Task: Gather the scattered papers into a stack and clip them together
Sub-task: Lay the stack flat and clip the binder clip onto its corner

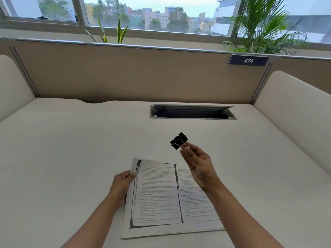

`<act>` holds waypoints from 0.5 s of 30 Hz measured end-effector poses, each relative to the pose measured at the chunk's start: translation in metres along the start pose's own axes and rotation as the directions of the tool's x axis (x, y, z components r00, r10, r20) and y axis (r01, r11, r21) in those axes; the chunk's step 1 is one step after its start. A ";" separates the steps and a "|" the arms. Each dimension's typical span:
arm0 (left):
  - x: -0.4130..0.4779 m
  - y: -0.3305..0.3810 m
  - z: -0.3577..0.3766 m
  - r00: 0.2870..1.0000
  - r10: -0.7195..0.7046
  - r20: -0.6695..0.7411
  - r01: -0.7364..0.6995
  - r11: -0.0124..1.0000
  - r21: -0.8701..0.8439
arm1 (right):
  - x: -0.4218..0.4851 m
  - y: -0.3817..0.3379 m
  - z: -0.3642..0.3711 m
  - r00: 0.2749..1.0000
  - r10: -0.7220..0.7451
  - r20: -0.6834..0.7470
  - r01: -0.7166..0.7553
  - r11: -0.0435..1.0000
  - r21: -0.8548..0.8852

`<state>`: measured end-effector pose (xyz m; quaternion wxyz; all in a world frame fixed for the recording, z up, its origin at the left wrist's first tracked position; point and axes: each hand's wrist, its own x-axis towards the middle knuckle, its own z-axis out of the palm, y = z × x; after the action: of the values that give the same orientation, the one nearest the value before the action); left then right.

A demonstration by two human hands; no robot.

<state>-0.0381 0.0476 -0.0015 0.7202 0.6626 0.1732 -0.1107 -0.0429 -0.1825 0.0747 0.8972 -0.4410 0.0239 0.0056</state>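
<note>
A stack of printed papers [157, 197] lies on the white desk [71, 149] in front of me, its edges roughly lined up. My left hand [121, 183] grips the stack's left edge, thumb on top of the sheet. My right hand [197, 163] is raised above the stack's upper right part and pinches the wire handles of a black binder clip [178, 140]. The clip hangs in the air beyond the far edge of the papers and touches nothing else.
A recessed cable tray [192, 112] with an open lid sits at the back of the desk. A beige partition [125, 72] with a "474" sign [248, 60] closes the far side; cream side panels [295, 113] flank the desk. Plants stand behind the partition.
</note>
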 end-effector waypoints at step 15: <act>-0.005 0.014 0.015 0.928 0.372 -0.033 -0.349 0.895 0.278 | 0.020 0.004 0.029 0.887 -0.263 0.379 0.413 0.085 -0.907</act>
<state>-0.0353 0.0334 0.0142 0.6244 0.7781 0.0614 0.0309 -0.0216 -0.1572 0.0886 0.3809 -0.8996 -0.1403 -0.1611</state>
